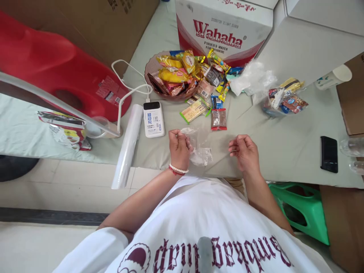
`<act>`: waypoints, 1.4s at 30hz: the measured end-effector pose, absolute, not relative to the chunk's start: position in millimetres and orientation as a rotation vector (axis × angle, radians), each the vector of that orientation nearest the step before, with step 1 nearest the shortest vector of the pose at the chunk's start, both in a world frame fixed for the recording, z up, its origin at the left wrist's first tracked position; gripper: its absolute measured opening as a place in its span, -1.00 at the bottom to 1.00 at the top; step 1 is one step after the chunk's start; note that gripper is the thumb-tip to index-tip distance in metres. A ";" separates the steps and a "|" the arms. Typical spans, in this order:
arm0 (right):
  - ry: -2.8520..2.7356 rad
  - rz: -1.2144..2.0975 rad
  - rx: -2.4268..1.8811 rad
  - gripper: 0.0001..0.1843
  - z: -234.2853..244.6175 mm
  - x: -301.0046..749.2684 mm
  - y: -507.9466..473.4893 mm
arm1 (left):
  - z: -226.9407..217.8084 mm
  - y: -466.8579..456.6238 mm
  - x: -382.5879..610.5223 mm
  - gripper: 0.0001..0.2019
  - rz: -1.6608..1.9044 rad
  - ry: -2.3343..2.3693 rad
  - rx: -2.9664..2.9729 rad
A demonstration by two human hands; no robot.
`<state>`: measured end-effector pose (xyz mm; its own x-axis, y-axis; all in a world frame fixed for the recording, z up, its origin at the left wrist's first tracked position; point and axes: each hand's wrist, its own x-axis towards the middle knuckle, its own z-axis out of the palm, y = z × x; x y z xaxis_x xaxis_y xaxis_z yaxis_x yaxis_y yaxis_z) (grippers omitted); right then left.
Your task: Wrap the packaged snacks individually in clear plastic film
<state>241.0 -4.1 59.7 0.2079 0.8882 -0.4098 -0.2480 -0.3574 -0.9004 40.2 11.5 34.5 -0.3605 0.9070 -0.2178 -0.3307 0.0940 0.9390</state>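
Note:
My left hand (179, 148) pinches a clear plastic bag (201, 151), which hangs to the right of my fingers over the near edge of the table. Apart from it, my right hand (245, 151) hovers with curled fingers; thumb and fingertips come together, and I cannot make out anything between them. Just beyond my hands lie a red-wrapped snack (218, 119) and a green-and-yellow snack packet (195, 110). Behind those, a pink glass bowl (150, 68) holds several wrapped snacks, and more packets have piled up at its right side.
Left of my hands are a white power bank (154, 123) with a cable and a roll of plastic bags (127, 148) jutting past the table edge. A bag of snacks (284, 100), paper cup (334, 77) and black phone (329, 154) are on the right. A Wahaha carton (222, 34) stands behind.

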 end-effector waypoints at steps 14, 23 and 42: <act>-0.656 1.524 -1.248 -0.65 68.9 224.4 -2.5 | 53.3 2.7 49.4 -0.54 1.520 1.209 0.639; -0.772 1.187 -1.243 -0.67 97.9 237.3 -16.4 | 79.0 11.1 41.2 -0.57 1.610 1.193 0.660; -0.472 1.866 -1.292 -0.39 54.2 232.3 4.2 | 30.7 19.0 44.5 -0.68 1.403 1.397 0.715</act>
